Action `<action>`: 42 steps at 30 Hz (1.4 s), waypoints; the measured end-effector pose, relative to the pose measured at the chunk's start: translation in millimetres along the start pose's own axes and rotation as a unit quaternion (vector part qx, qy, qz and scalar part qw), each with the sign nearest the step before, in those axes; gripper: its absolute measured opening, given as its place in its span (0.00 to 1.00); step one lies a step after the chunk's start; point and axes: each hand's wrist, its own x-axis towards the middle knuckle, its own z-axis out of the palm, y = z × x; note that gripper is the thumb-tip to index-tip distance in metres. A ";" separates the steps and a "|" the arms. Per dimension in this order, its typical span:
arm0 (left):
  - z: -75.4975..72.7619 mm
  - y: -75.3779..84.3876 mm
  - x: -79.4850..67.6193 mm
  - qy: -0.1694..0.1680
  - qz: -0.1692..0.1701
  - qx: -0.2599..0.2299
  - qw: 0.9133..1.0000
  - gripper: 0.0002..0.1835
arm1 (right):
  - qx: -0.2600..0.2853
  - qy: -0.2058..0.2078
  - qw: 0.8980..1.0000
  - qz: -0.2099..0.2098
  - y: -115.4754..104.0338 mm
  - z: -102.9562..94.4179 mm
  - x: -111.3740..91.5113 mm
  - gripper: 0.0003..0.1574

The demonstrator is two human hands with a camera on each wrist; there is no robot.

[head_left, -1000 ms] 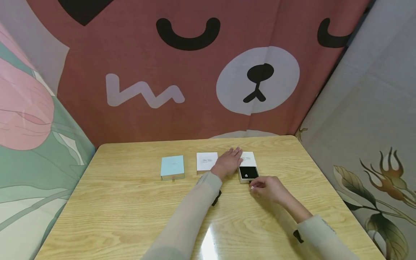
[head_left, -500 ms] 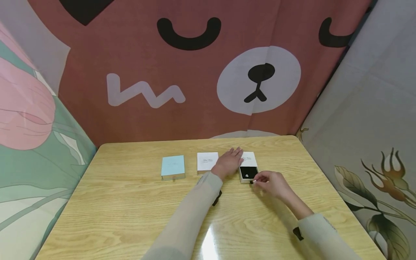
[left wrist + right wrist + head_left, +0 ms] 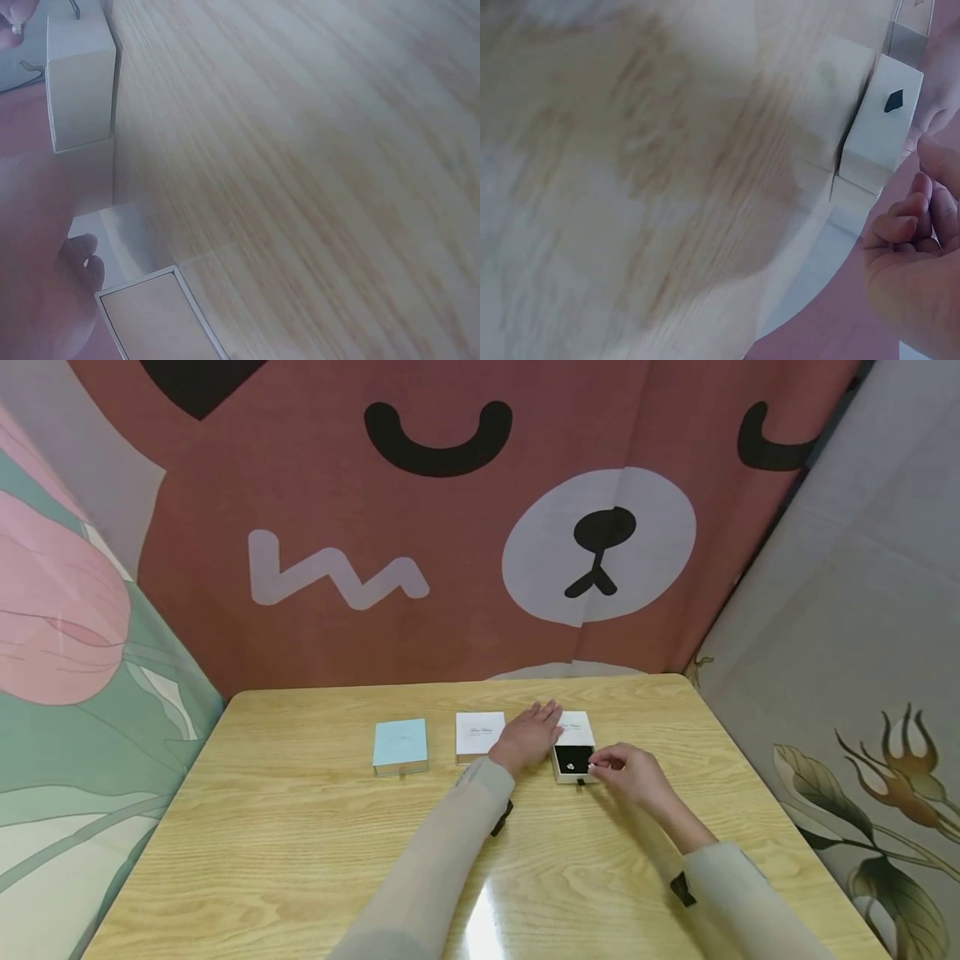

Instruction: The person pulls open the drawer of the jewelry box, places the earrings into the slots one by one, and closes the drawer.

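On the right stands a white slide-out jewellery box, its drawer pulled toward me and lined with a black insert. One small sparkly stud earring sits in the insert. My right hand pinches a second tiny shiny stud earring between thumb and forefinger, at the drawer's right edge. In the right wrist view, that hand's other fingers are curled. My left hand rests with straight fingers against the left part of the box's sleeve.
To the left are a shut white box, partly behind my left forearm, and a light blue box with a small pull tab. All stand on a wood-grain table. A bear-print curtain hangs behind the table's far edge.
My right hand has moved up and slightly right with the stud earring, from in front of the drawer to its right edge. The black pull tab now shows. My left hand stays put.
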 end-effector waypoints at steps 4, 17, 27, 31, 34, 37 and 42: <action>0.1 0.6 -0.8 0.002 0.001 0.003 1.000 0.31 | 0.006 0.001 1.000 0.009 3.1 3.0 4.6 0.07; -1.6 1.6 -2.6 0.010 0.002 0.015 1.000 0.30 | 0.029 -0.010 0.999 0.043 6.4 7.4 12.4 0.08; 2.4 -1.2 1.3 0.010 -0.001 0.010 1.000 0.31 | 0.059 -0.043 0.992 0.100 6.1 7.6 15.6 0.12; 2.0 -0.8 1.3 0.009 -0.002 0.010 1.000 0.31 | 0.060 -0.053 0.991 0.110 6.7 7.3 17.6 0.14; 1.2 -0.3 0.6 0.007 -0.002 0.007 1.000 0.31 | 0.065 -0.061 0.989 0.115 7.0 7.3 19.0 0.14; 0.4 0.0 -0.3 0.006 0.000 0.005 1.000 0.31 | 0.068 -0.067 0.988 0.121 6.9 7.0 20.1 0.15; -0.1 0.8 -0.9 0.004 -0.003 0.009 1.000 0.31 | 0.062 -0.080 0.987 0.123 6.1 6.6 22.2 0.15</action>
